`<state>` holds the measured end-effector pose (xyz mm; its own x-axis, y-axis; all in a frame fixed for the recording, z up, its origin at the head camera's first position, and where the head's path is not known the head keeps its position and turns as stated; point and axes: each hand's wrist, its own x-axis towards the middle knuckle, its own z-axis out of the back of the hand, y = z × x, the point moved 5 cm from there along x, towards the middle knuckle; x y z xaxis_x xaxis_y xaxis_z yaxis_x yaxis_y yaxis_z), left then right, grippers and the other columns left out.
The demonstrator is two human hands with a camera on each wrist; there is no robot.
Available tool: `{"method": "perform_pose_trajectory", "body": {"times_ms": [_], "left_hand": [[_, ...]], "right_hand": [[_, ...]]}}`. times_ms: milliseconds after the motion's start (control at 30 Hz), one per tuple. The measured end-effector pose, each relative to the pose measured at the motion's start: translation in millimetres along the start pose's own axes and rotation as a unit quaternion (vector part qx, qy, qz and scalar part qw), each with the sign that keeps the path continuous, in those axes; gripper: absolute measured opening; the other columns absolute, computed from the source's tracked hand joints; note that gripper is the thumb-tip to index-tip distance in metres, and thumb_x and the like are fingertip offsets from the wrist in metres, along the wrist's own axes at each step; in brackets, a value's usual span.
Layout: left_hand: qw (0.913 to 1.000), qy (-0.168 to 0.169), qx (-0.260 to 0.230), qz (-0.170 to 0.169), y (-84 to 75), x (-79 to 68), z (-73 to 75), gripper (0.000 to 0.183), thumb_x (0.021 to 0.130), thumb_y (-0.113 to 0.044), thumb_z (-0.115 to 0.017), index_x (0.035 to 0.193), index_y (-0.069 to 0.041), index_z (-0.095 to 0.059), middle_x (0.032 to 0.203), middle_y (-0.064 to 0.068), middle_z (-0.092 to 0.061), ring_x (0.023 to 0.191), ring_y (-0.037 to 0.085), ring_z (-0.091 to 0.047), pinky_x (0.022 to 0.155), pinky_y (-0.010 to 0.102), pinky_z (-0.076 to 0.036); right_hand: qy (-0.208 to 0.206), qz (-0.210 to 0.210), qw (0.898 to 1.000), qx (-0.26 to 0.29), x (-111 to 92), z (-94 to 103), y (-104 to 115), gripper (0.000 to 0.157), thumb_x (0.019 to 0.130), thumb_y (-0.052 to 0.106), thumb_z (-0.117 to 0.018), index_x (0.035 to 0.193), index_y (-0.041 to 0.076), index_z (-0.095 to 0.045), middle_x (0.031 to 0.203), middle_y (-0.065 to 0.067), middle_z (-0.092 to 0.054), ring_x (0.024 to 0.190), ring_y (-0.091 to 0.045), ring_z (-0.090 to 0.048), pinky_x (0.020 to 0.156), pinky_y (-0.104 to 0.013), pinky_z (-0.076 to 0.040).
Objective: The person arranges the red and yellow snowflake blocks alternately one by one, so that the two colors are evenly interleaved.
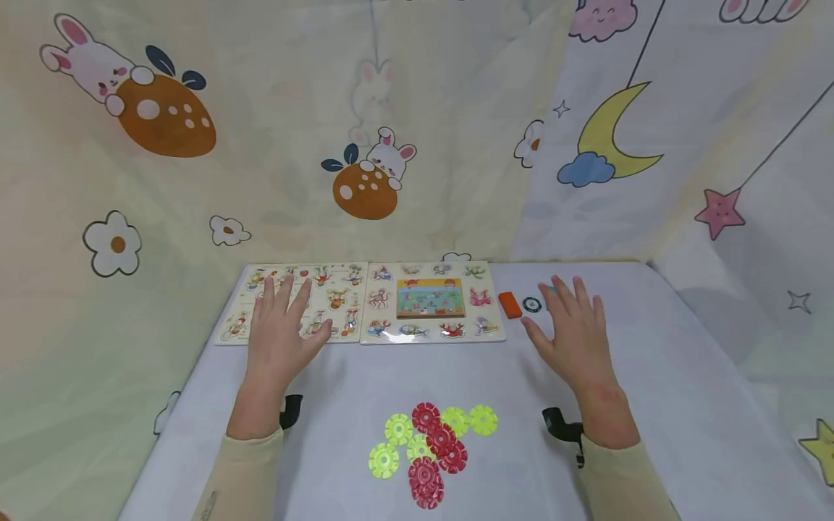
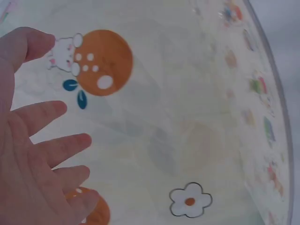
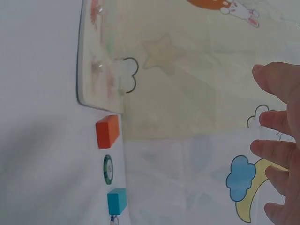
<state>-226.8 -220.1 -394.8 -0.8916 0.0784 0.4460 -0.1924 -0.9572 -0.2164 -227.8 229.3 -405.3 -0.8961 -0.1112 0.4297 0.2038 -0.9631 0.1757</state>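
Observation:
My left hand (image 1: 279,344) is raised in front of the left puzzle board, fingers spread and nothing held. My right hand (image 1: 576,340) hovers likewise near the small pieces at the right, also holding nothing. Between my forearms, on the white table, lie several notched plastic discs: red discs (image 1: 425,477), some overlapping, and yellow-green discs (image 1: 383,461). In the left wrist view the left hand (image 2: 42,154) has its thumb apart from the fingers. Only part of the right hand (image 3: 283,145) shows in the right wrist view.
Side by side at the table's back edge lie the left picture board (image 1: 361,289) and the right board (image 1: 394,327) with sea-animal pieces. Beside them sit an orange block (image 1: 510,305), a dark-rimmed round disc (image 1: 531,305) and a blue block (image 3: 117,201). A printed curtain (image 1: 456,195) hangs behind.

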Motion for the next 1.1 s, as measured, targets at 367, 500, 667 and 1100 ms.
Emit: {"method": "perform_pose_trajectory", "body": {"times_ms": [367, 500, 667, 1100], "left_hand": [[0.9752, -0.069, -0.190, -0.090, -42.7, -7.4, 25.0, 0.066, 0.076, -0.032, -0.074, 0.135, -0.014, -0.051, 0.148, 0.002, -0.034, 0.141, 0.026, -0.016, 0.104, 0.059, -0.024], [0.9584, 0.002, -0.266, -0.102, -62.1, -14.3, 17.0, 0.056, 0.081, -0.030, -0.073, 0.132, -0.020, -0.053, 0.144, -0.002, -0.040, 0.137, 0.020, -0.027, 0.101, 0.054, -0.033], [0.9435, 0.083, -0.305, -0.101, -77.1, -20.9, 5.3, 0.045, 0.086, -0.025, -0.067, 0.130, -0.025, -0.054, 0.138, -0.007, -0.045, 0.130, 0.015, -0.037, 0.099, 0.046, -0.039], [0.8714, 0.289, -0.389, -0.076, -103.8, -38.9, -47.4, 0.029, 0.090, -0.013, -0.061, 0.116, -0.026, -0.060, 0.105, -0.014, -0.059, 0.088, 0.009, -0.057, 0.080, 0.029, -0.050]], "right_hand": [[0.002, 0.036, 0.996, 0.082, -8.4, 39.3, 27.6, 0.068, 0.083, 0.039, -0.069, 0.141, 0.014, -0.043, 0.145, -0.010, -0.039, 0.138, -0.032, -0.024, 0.107, -0.060, -0.018], [0.054, 0.014, 0.991, 0.122, -19.5, 42.2, 33.6, 0.072, 0.085, 0.045, -0.065, 0.146, 0.021, -0.035, 0.143, -0.005, -0.043, 0.130, -0.029, -0.037, 0.098, -0.057, -0.036], [0.095, 0.001, 0.981, 0.170, -32.0, 36.1, 43.4, 0.073, 0.086, 0.051, -0.060, 0.148, 0.028, -0.028, 0.141, 0.000, -0.046, 0.130, -0.024, -0.039, 0.094, -0.054, -0.041], [0.117, 0.004, 0.932, 0.343, -62.5, -7.6, 62.5, 0.056, 0.085, 0.026, -0.071, 0.135, 0.034, -0.046, 0.119, 0.015, -0.060, 0.111, -0.006, -0.054, 0.098, -0.051, -0.039]]}}
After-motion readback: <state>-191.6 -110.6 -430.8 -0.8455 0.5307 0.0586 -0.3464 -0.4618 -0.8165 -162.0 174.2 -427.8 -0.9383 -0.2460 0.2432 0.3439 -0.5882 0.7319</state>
